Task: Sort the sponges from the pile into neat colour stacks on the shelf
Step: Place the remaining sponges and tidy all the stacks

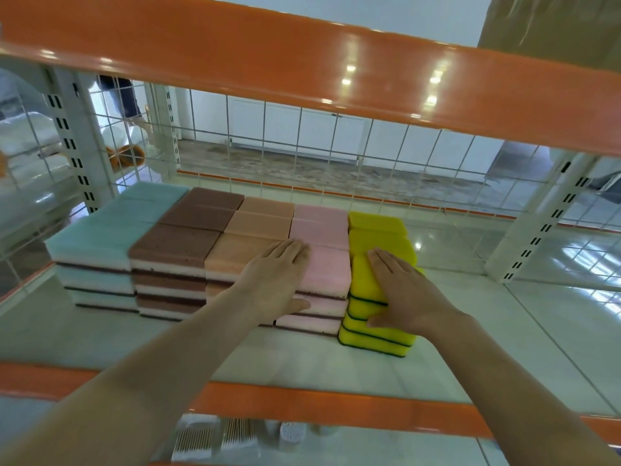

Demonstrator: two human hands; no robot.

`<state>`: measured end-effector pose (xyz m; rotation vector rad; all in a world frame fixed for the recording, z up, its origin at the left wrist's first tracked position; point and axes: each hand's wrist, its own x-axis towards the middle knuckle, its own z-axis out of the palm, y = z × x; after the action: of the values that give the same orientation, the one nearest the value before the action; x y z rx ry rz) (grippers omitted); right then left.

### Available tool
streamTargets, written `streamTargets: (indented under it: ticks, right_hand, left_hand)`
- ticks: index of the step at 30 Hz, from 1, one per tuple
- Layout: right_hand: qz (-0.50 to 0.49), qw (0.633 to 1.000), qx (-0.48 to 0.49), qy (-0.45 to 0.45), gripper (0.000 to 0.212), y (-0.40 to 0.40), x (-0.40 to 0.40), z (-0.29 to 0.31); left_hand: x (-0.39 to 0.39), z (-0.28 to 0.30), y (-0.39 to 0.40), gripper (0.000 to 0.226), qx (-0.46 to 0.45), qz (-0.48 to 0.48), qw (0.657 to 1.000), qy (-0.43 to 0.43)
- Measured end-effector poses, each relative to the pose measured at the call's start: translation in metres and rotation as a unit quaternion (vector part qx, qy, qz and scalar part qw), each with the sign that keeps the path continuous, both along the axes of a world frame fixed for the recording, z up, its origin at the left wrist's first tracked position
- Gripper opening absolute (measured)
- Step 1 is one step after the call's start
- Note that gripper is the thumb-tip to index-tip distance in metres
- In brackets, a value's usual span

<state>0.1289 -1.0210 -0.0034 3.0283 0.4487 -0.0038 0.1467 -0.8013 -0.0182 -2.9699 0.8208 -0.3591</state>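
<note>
Fingers [292, 253] of both hands lie straight, flat atop pink sponges [327, 270] and yellow sponges [364, 280]; no writing legible

White shelf [470, 334] with five adjoining colour-sorted sponge stacks [188, 250].

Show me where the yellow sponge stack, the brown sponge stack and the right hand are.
yellow sponge stack [376, 334]: head view, front face of lower sponges.
brown sponge stack [174, 245]: head view, top of front sponge.
right hand [408, 290]: head view, back of hand.
</note>
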Motion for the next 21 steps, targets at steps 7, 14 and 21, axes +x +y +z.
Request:
streamTargets:
  ticks: [7, 14, 21]
  right_hand:
    - [0.026, 0.999, 0.002, -0.035, 0.108, 0.019, -0.005, 0.006]
    - [0.016, 0.996, 0.036, -0.083, 0.098, 0.041, -0.018, 0.012]
    - [0.022, 0.992, 0.039, -0.116, 0.076, 0.066, -0.047, 0.008]
  left_hand:
    - [-0.023, -0.001, 0.017, 0.074, -0.002, -0.003, 1.000, -0.016]
    - [-0.058, 0.005, 0.047, 0.064, -0.025, -0.015, 0.998, -0.046]
    - [-0.091, -0.003, 0.071, 0.052, -0.035, -0.032, 0.999, -0.024]
